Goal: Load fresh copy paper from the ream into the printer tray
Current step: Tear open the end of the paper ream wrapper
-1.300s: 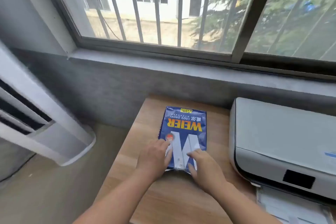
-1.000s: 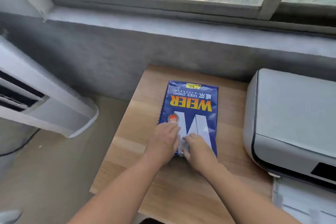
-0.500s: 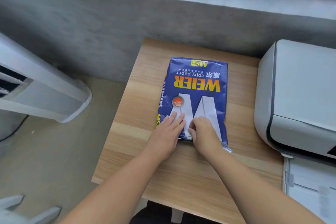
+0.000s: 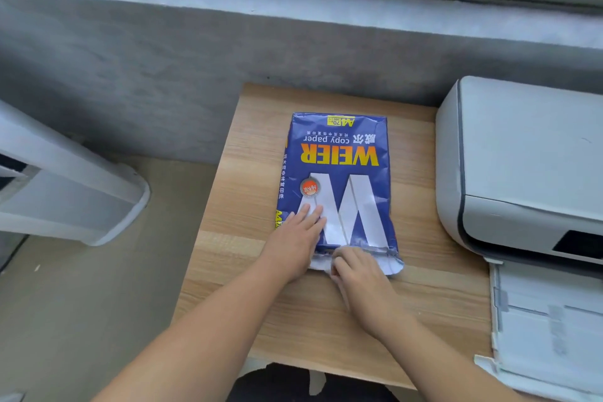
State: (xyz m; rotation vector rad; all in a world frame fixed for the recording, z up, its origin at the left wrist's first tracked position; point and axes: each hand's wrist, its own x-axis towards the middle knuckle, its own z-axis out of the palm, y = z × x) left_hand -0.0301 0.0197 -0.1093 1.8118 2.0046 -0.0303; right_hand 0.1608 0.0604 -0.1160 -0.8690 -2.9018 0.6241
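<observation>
A blue ream of copy paper (image 4: 339, 173) lies flat on the wooden table (image 4: 244, 179), its torn open end toward me. My left hand (image 4: 293, 245) presses flat on the ream's near left corner, fingers spread. My right hand (image 4: 359, 284) is curled at the open end, fingers pinched on the white wrapper flap or paper edge there. A white printer (image 4: 522, 166) stands at the right of the table, and its paper tray (image 4: 548, 330) sticks out toward me at the lower right with white sheets in it.
A white floor-standing appliance (image 4: 65, 192) leans at the left beside the table. A grey wall and window sill (image 4: 293, 10) run behind the table. Bare wood lies between the ream and the printer.
The view has tilted down from the window to the table. My right hand has slid back to the ream's open end and curled onto the flap; my left hand stays flat on the ream.
</observation>
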